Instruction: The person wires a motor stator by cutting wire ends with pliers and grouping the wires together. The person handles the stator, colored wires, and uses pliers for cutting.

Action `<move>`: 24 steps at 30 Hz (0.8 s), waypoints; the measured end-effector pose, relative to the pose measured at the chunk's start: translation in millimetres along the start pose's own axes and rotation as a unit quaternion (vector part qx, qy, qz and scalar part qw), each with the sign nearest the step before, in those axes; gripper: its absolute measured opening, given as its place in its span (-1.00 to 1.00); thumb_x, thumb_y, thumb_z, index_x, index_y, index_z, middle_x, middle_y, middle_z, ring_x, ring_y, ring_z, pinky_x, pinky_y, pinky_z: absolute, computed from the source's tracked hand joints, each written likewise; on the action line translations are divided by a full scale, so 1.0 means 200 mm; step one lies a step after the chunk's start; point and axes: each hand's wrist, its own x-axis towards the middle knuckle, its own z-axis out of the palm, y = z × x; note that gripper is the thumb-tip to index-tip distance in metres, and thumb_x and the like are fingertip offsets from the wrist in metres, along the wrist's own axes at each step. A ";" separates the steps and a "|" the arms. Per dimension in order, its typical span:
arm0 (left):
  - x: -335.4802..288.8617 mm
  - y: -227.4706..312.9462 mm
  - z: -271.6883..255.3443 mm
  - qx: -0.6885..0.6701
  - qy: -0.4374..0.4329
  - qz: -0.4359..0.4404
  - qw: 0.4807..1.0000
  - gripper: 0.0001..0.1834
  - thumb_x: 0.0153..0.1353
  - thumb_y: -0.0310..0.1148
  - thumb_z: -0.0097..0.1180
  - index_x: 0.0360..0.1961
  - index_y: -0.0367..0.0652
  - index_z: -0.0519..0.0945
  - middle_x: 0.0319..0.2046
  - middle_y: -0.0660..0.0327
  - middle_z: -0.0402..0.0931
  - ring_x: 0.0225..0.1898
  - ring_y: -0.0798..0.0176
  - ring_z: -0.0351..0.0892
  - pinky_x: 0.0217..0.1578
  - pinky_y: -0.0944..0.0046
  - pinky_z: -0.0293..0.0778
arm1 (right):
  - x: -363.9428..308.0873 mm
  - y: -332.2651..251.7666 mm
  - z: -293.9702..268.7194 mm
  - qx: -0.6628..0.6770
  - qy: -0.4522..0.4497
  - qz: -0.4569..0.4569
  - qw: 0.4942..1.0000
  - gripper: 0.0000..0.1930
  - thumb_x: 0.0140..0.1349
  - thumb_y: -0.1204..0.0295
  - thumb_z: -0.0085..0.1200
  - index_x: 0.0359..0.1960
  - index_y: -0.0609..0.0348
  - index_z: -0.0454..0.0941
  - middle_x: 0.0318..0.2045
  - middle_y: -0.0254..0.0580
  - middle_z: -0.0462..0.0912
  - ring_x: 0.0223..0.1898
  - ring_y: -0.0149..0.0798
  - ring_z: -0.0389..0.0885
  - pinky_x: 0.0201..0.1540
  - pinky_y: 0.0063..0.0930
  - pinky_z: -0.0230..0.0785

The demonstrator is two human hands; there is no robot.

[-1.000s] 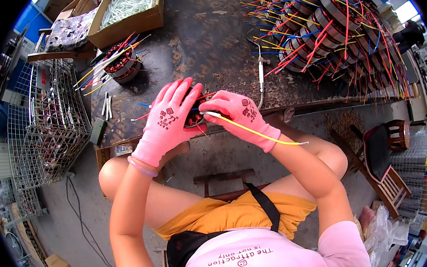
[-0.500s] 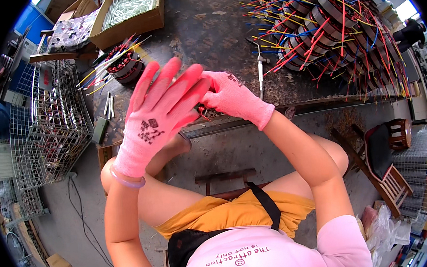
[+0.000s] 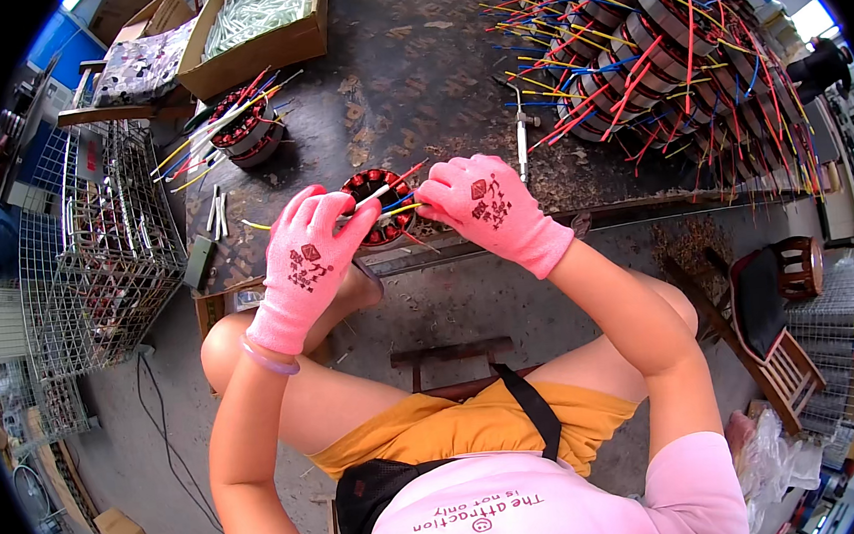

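At the table's near edge a motor stator (image 3: 372,184) with red windings sits between my hands. My left hand (image 3: 311,261), in a pink glove, is closed with a white sleeve (image 3: 371,197) at its thumb and fingertips. A red wire (image 3: 407,174) sticks out beyond the sleeve toward the right. My right hand (image 3: 493,212), also gloved in pink, pinches a yellow wire (image 3: 399,209) at the stator's right side. A blue wire lies close by it. The fingers partly cover the stator's left rim and the wire ends.
Another stator (image 3: 249,135) with white-sleeved wires stands at the left. Behind it is a cardboard box (image 3: 260,54) of white sleeves. Loose sleeves (image 3: 217,211) lie near the left edge. A caliper-like metal tool (image 3: 521,139) and many stacked stators (image 3: 651,59) occupy the right.
My left hand has lowered and closed from spread fingers onto the white sleeve. My right hand has shifted right and down, now pinching the yellow wire. The stator is now uncovered.
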 end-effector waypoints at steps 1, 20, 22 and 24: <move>-0.02 -0.01 0.02 0.017 0.007 0.009 1.000 -0.59 -0.03 -0.37 0.32 -0.06 0.07 0.69 -0.17 0.30 0.51 -0.07 0.12 0.57 0.13 0.04 0.50 | -0.02 0.01 -0.01 -0.030 -0.022 -0.002 0.999 -0.82 0.20 0.22 0.21 -0.31 0.01 0.57 -0.36 -0.32 0.58 -0.24 -0.19 0.65 -0.21 -0.26 0.49; 0.06 0.06 0.08 -0.080 -0.138 -0.061 0.985 0.00 -0.12 -0.13 0.46 0.38 -0.16 0.32 0.39 -0.07 0.21 0.39 -0.16 0.24 0.33 -0.05 0.29 | -0.05 0.08 0.02 0.537 -0.151 0.343 0.756 -0.76 0.31 0.26 0.15 -0.31 0.22 0.59 -0.47 -0.46 0.55 -0.44 -0.55 0.44 -0.38 -0.59 0.31; 0.06 0.07 0.08 -0.072 -0.138 -0.064 0.986 0.00 -0.13 -0.16 0.47 0.38 -0.15 0.32 0.39 -0.05 0.21 0.38 -0.14 0.25 0.31 -0.03 0.32 | -0.08 0.07 0.04 0.513 -0.150 0.336 0.776 -0.76 0.29 0.27 0.15 -0.34 0.22 0.59 -0.49 -0.46 0.54 -0.46 -0.55 0.42 -0.40 -0.58 0.30; 0.05 0.08 0.09 -0.059 -0.146 -0.077 0.985 0.01 -0.07 -0.13 0.46 0.42 -0.09 0.27 0.40 -0.03 0.20 0.40 -0.13 0.23 0.34 -0.03 0.27 | -0.07 0.07 0.02 0.504 -0.151 0.344 0.777 -0.75 0.32 0.26 0.13 -0.32 0.22 0.59 -0.48 -0.44 0.56 -0.45 -0.56 0.44 -0.38 -0.59 0.31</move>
